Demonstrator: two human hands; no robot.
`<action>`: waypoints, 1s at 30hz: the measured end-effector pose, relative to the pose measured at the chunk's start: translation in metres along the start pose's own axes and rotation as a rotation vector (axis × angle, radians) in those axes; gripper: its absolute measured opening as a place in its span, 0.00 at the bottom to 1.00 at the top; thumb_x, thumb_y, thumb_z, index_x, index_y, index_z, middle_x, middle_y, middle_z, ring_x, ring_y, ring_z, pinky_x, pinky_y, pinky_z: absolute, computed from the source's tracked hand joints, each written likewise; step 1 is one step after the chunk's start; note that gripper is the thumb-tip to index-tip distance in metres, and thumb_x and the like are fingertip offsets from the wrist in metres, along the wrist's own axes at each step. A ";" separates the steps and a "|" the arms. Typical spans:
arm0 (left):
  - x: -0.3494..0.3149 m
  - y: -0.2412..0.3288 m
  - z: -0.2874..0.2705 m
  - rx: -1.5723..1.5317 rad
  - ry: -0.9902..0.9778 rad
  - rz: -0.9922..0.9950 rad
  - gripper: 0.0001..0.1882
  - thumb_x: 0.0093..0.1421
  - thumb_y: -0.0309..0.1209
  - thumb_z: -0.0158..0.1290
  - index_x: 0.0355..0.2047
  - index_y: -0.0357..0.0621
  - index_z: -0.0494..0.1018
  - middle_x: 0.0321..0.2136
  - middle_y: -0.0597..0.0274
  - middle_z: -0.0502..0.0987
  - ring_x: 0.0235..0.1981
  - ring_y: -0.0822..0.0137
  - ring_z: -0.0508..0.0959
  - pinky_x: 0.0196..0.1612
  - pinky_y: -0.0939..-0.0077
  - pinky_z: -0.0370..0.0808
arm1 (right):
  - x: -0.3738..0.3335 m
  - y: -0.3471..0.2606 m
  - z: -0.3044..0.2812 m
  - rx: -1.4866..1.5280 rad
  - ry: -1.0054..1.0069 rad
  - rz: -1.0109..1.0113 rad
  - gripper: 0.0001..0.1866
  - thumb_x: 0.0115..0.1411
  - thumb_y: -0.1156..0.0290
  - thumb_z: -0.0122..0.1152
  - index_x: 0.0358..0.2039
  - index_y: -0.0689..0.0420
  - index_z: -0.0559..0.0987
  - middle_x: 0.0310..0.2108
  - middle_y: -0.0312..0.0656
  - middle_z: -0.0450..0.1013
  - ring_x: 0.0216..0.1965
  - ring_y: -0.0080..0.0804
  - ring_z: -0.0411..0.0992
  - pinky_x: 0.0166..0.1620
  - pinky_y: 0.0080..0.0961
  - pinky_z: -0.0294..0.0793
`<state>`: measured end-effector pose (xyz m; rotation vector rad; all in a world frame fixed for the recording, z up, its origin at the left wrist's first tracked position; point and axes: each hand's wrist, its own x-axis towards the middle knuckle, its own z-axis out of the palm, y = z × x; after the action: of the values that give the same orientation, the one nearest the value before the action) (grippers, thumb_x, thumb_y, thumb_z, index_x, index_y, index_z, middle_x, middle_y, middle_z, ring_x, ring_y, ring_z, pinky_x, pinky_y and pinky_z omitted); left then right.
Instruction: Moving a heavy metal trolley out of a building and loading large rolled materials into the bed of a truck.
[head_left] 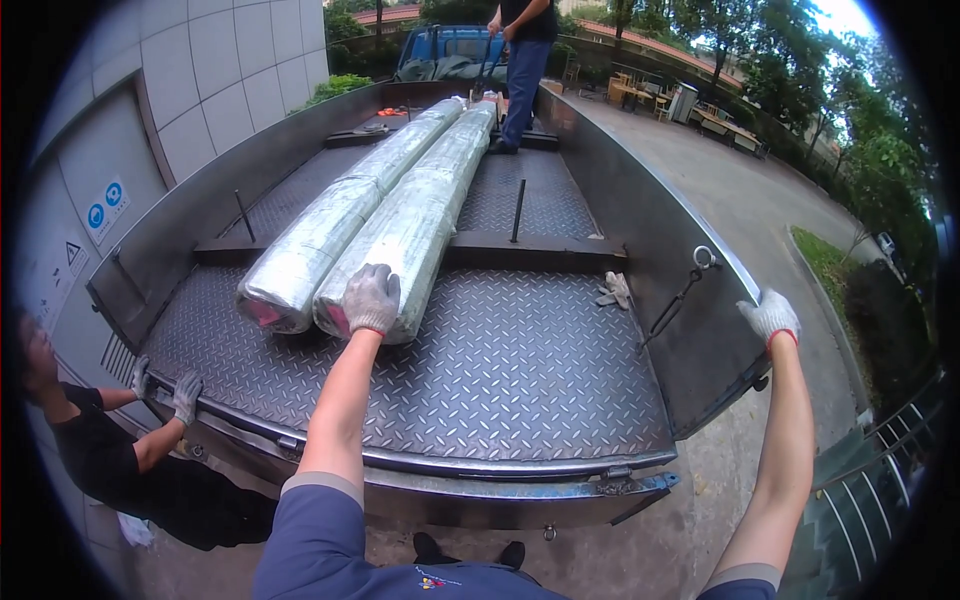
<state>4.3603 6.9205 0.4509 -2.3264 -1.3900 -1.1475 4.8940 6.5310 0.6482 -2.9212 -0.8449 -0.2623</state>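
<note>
The work in hand looks like the handling of two long loads on a truck bed, at a steadying or positioning stage. The person's left hand (370, 299), in a pale knit glove, lies over the near end of the right-hand long cylindrical roll wrapped in shiny, clear plastic (430, 205), its fingers curved and close together; whether it grips or merely rests cannot be told. The right hand (770, 316), gloved alike, is clasped over the top edge of the dark steel side panel (705, 350).

Both rolls — the second is a matching plastic-wrapped cylinder (345, 210) just to the left — lie lengthwise on the grey diamond-plate steel bed (520, 380), across a dark metal crossbar (540, 253), their reddish ends toward the person. A co-worker in black (95, 440) stands at the left rear corner; another person in dark blue trousers (525, 85) stands at the far end.

Any shift of the roll would seem to call for both hands at its end — and for timing matched with the others, given its length.
</note>
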 end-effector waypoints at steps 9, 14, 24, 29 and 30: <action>-0.002 -0.002 0.001 0.010 -0.007 -0.004 0.10 0.63 0.39 0.56 0.38 0.47 0.80 0.38 0.52 0.81 0.42 0.48 0.81 0.47 0.54 0.77 | 0.000 0.000 0.000 -0.004 0.000 -0.001 0.32 0.54 0.45 0.69 0.49 0.59 0.83 0.49 0.57 0.81 0.51 0.53 0.79 0.54 0.45 0.78; 0.001 0.000 -0.001 0.011 -0.012 -0.006 0.11 0.63 0.39 0.56 0.38 0.47 0.80 0.38 0.52 0.81 0.42 0.48 0.81 0.47 0.53 0.77 | 0.001 -0.002 0.000 0.003 -0.007 0.006 0.32 0.54 0.45 0.70 0.49 0.59 0.83 0.49 0.57 0.81 0.51 0.53 0.79 0.54 0.45 0.78; 0.002 0.002 0.003 -0.005 0.010 0.002 0.10 0.62 0.38 0.57 0.36 0.46 0.79 0.37 0.52 0.81 0.41 0.49 0.81 0.47 0.53 0.77 | 0.003 0.000 0.000 0.008 -0.004 0.000 0.32 0.54 0.45 0.69 0.50 0.59 0.83 0.48 0.57 0.81 0.51 0.53 0.79 0.54 0.45 0.77; 0.003 0.000 0.004 -0.020 0.041 0.009 0.09 0.60 0.37 0.58 0.34 0.45 0.79 0.36 0.51 0.81 0.41 0.49 0.80 0.47 0.53 0.76 | 0.003 -0.002 -0.001 0.011 -0.005 -0.005 0.33 0.54 0.45 0.69 0.50 0.59 0.83 0.48 0.57 0.81 0.51 0.53 0.79 0.54 0.45 0.77; 0.003 0.001 0.004 -0.021 0.043 0.010 0.09 0.60 0.37 0.58 0.34 0.45 0.79 0.36 0.51 0.81 0.41 0.49 0.80 0.47 0.53 0.76 | 0.003 -0.002 -0.001 0.010 0.000 -0.007 0.33 0.54 0.44 0.69 0.50 0.59 0.83 0.48 0.57 0.81 0.51 0.53 0.79 0.54 0.45 0.77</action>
<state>4.3636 6.9242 0.4505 -2.3055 -1.3564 -1.2077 4.8953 6.5345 0.6499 -2.9096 -0.8543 -0.2582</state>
